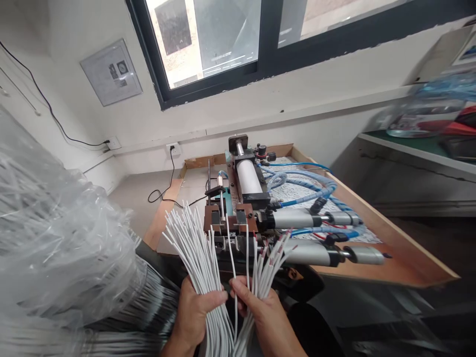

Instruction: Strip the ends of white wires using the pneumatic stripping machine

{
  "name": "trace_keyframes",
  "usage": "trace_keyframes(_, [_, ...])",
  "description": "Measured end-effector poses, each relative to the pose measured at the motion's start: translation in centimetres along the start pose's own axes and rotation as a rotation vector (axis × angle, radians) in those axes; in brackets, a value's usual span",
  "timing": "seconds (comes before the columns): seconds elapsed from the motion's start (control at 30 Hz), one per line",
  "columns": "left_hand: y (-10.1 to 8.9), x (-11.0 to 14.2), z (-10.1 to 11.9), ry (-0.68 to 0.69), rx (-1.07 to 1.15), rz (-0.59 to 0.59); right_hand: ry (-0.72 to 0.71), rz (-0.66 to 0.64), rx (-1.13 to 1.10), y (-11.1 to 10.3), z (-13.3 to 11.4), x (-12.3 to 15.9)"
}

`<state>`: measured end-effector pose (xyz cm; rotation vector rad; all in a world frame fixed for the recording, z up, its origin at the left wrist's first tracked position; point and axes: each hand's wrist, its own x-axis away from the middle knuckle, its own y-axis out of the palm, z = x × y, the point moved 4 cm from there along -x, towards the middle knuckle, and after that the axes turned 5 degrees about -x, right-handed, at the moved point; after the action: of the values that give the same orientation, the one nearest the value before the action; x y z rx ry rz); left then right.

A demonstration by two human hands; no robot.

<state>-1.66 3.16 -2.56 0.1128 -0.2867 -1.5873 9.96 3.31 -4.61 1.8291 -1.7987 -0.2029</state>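
My left hand (197, 310) is closed round a thick bundle of white wires (189, 238) that fans up and to the left. My right hand (256, 305) grips a smaller bunch of white wires with stripped reddish ends (273, 255). Two single wires rise between the hands toward the jaws of the pneumatic wire machine (241, 213) straight ahead. The machine has a white cylinder, metal cylinders and blue air hoses (308, 186).
The machine stands on a wooden tray-like table (409, 258) under a window. A big clear plastic bag of white wires (55, 238) fills the left. A black cable (167, 188) runs to a wall socket. A green shelf with blurred items (427, 144) is at the right.
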Motion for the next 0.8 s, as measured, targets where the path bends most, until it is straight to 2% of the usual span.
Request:
trace_keyframes(0.2, [-0.2, 0.2, -0.3, -0.047, 0.02, 0.061, 0.129, 0.059, 0.017, -0.4, -0.1, 0.9])
trace_keyframes(0.47, [-0.8, -0.1, -0.2, -0.031, -0.049, 0.131, 0.097, 0.084, 0.046, -0.4, -0.4, 0.9])
trace_keyframes(0.63, [-1.0, 0.0, -0.6, -0.031, -0.031, 0.117, 0.136, 0.012, -0.032, -0.6, 0.8, 0.6])
trace_keyframes(0.8, [-1.5, 0.3, -0.6, -0.064, -0.081, 0.197, 0.104, -0.042, -0.026, -1.5, 1.5, 0.3])
